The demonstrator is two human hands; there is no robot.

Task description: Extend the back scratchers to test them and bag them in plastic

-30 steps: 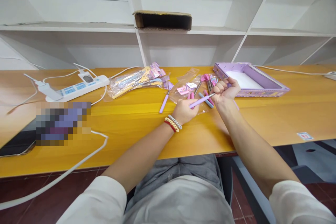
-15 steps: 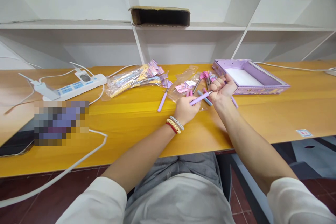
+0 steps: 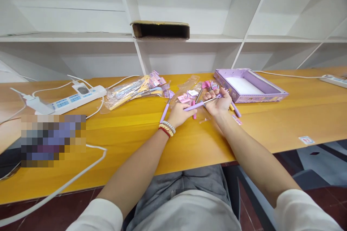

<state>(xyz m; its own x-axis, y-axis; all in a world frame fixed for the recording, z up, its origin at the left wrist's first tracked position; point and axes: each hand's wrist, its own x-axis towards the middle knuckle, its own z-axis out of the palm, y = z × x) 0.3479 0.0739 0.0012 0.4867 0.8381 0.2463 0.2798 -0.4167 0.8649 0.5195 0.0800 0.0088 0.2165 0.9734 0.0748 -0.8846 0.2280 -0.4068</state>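
A back scratcher with a purple handle (image 3: 195, 106) and a thin metal rod is held between my two hands. My left hand (image 3: 179, 114) wraps its handle, thumb along the top. At the claw end, my right hand (image 3: 217, 105) is turned palm up, its curled fingers around the purple claw. Another purple back scratcher (image 3: 165, 111) lies just left of my left hand. Behind my hands, pink back scratchers (image 3: 206, 85) lie by a clear plastic wrapper (image 3: 187, 86) and small pink cards (image 3: 184, 98), partly hidden by my right hand.
An open purple box (image 3: 261, 98) stands at the right back. To the left is a plastic bag of back scratchers (image 3: 132, 92), near a white power strip (image 3: 78, 98) with cables. White shelves (image 3: 168, 56) rise behind the table, holding a cardboard box (image 3: 161, 30).
More of the metal rod shows between my hands. My right fingers have loosened from a tight fist, baring the claw. The view has shifted, and a small card shows beside my right wrist.
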